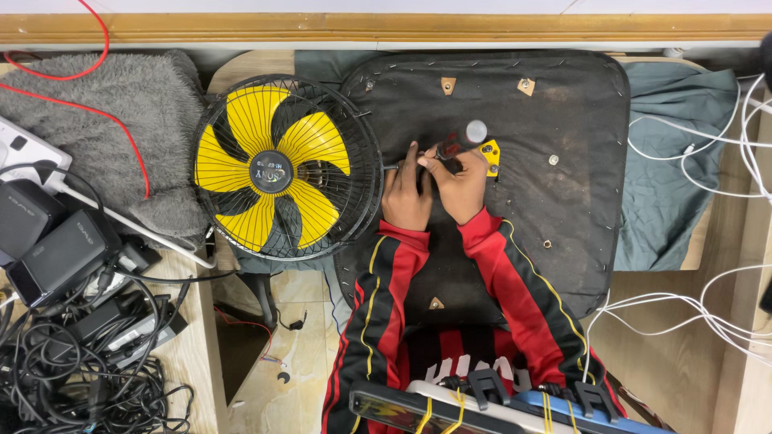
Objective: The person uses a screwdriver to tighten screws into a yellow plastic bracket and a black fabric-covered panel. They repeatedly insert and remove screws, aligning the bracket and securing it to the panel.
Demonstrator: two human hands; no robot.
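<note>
Both hands – left hand [404,193], right hand [460,186] – clamp together on a screwdriver [450,146] beside the fan [281,169]; keep its tip square and steady.

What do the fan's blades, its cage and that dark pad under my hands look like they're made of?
Blades: probably plastic, glossy yellow, evenly coloured. Cage: likely metal wire, thin black bars. Pad: seemingly dark woven fabric, matte, dusty, stapled along the edges.
</note>
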